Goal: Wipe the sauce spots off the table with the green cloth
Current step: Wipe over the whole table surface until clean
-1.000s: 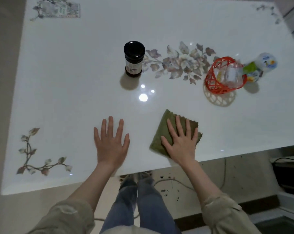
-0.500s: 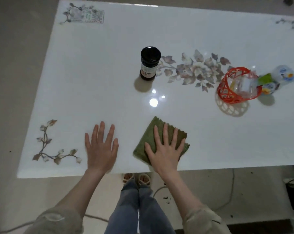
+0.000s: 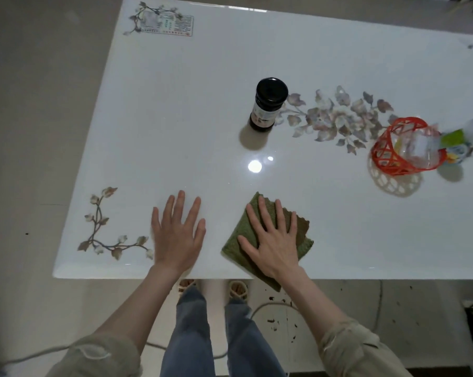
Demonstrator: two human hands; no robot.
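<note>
The green cloth [image 3: 242, 235] lies folded at the near edge of the white table [image 3: 175, 104], and one corner hangs over that edge. My right hand [image 3: 273, 240] presses flat on top of it with the fingers spread. To its left, my left hand [image 3: 177, 235] rests flat on the bare tabletop with the fingers apart and holds nothing. I can make out no sauce spots on the glossy surface; only lamp reflections show beyond the hands.
A dark jar with a black lid [image 3: 268, 107] stands mid-table. At the right stand an orange plastic basket [image 3: 401, 148] with a clear cup inside and a blurred bottle [image 3: 469, 137]. Printed flower patterns decorate the tabletop. Dark specks dot the floor below.
The view has shifted, so the table sits further right and lower in frame. Both hands stay flat in the same pose, and the cloth's near corner now overhangs the edge.
</note>
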